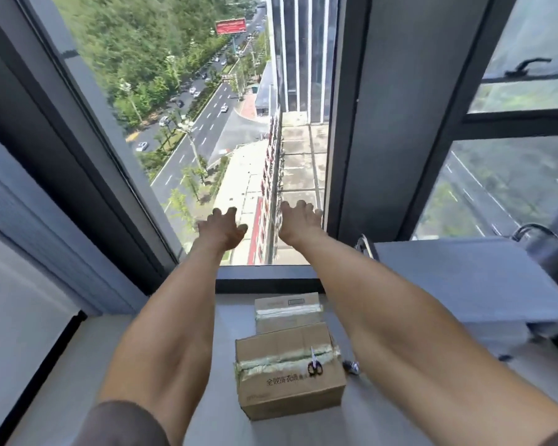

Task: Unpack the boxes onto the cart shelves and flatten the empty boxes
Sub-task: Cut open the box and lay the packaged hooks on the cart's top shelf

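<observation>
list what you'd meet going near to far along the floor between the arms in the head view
near cardboard box with scissors on its taped top → second cardboard box → dark window sill → left hand and right hand, spread open before the glass

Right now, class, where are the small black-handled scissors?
In the head view, the black-handled scissors lie on the taped top of the nearer brown cardboard box, towards its right edge, below both outstretched arms.

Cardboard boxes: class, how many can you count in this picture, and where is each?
2. The near box sits on the floor with scissors on top; the far box lies right behind it, by the window. Others may be out of view.
</observation>
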Demonstrator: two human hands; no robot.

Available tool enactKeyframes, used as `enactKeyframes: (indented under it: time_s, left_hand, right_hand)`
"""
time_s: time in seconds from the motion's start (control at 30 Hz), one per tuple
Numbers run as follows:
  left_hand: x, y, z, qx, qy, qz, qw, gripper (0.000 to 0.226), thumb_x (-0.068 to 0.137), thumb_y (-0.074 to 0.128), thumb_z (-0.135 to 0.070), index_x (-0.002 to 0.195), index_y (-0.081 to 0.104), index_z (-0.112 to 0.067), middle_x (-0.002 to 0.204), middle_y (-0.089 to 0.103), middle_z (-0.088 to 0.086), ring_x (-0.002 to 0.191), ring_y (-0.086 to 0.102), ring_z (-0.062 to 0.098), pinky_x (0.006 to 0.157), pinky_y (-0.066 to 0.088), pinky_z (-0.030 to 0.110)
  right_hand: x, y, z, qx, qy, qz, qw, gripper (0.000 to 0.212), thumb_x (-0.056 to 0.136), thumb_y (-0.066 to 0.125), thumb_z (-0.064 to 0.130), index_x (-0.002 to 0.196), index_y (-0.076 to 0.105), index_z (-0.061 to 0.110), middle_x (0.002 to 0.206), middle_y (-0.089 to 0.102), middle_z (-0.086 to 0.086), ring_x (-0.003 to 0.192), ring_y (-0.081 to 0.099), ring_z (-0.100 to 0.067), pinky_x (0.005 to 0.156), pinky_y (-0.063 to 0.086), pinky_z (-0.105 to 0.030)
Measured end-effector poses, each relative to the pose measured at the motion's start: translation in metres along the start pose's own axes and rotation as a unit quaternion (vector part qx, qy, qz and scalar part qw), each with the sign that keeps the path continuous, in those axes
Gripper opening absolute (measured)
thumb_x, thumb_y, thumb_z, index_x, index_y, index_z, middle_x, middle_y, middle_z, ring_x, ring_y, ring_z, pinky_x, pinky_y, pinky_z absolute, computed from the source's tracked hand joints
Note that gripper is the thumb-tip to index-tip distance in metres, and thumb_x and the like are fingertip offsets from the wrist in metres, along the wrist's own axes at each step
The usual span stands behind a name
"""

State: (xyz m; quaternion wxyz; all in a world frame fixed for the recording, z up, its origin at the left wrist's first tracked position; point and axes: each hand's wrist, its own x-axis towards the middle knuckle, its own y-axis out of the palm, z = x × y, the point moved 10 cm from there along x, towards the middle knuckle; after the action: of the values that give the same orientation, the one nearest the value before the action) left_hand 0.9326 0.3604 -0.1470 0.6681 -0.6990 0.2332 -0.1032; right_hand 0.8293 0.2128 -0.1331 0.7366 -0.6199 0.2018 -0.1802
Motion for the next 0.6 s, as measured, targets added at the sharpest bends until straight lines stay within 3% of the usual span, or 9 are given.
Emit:
enactKeyframes:
  time_s: [0.13,0.23,0.33,0.4,0.5,0.6]
  left_hand:
    - [0.057,0.012,0.002,-0.004,0.002,0.005,1.0,0.064,0.099,0.045,-0.05,0.153,0.025,-0.022,0.152,0.033,0.016,0.13,0.045,0.039,0.105,0.039,0.048]
    - [0.112,-0.007,0.012,-0.016,-0.006,-0.073,0.997,0.058,0.099,0.047,-0.046,0.147,0.035,-0.016,0.145,0.044,0.019,0.126,0.049,0.04,0.097,0.046,0.047]
    - [0.135,0.02,0.018,-0.041,-0.004,-0.125,0.991,0.046,0.099,0.045,-0.037,0.138,0.045,-0.013,0.133,0.054,0.019,0.118,0.054,0.039,0.086,0.046,0.043]
    - [0.131,0.08,0.021,-0.032,0.007,-0.087,0.996,0.046,0.098,0.044,-0.034,0.139,0.043,-0.013,0.131,0.053,0.019,0.114,0.056,0.039,0.085,0.046,0.043]
    - [0.121,0.189,0.035,-0.013,0.014,0.016,1.0,0.052,0.097,0.05,-0.033,0.145,0.037,-0.018,0.141,0.045,0.017,0.121,0.052,0.038,0.097,0.044,0.046]
    - [0.121,0.262,0.058,-0.026,0.0,0.047,0.999,0.05,0.095,0.051,-0.028,0.142,0.039,-0.014,0.134,0.049,0.018,0.118,0.053,0.037,0.097,0.045,0.047]
  right_hand:
    - [0.038,0.025,-0.021,-0.029,0.011,-0.005,1.0,0.062,0.089,0.055,0.017,0.147,0.03,0.017,0.142,0.037,-0.024,0.128,0.039,-0.038,0.104,0.031,-0.049]
    - [0.069,0.052,0.0,-0.038,-0.028,-0.033,0.998,0.064,0.089,0.059,0.021,0.147,0.031,0.016,0.146,0.035,-0.025,0.132,0.038,-0.039,0.107,0.03,-0.05]
    - [0.085,0.119,0.019,-0.037,-0.054,-0.025,0.998,0.064,0.088,0.059,0.021,0.145,0.033,0.017,0.146,0.036,-0.023,0.131,0.037,-0.037,0.107,0.028,-0.049]
    - [0.084,0.175,0.013,-0.043,-0.043,0.017,0.998,0.065,0.086,0.06,0.02,0.145,0.032,0.018,0.145,0.035,-0.022,0.129,0.037,-0.036,0.105,0.03,-0.048]
    - [0.084,0.256,-0.007,-0.054,0.009,0.078,0.995,0.068,0.087,0.062,0.022,0.147,0.029,0.018,0.149,0.028,-0.025,0.131,0.036,-0.039,0.105,0.033,-0.048]
    - [0.085,0.317,-0.02,-0.044,0.044,0.101,0.993,0.058,0.09,0.059,0.023,0.142,0.035,0.017,0.145,0.033,-0.024,0.129,0.037,-0.039,0.103,0.034,-0.047]
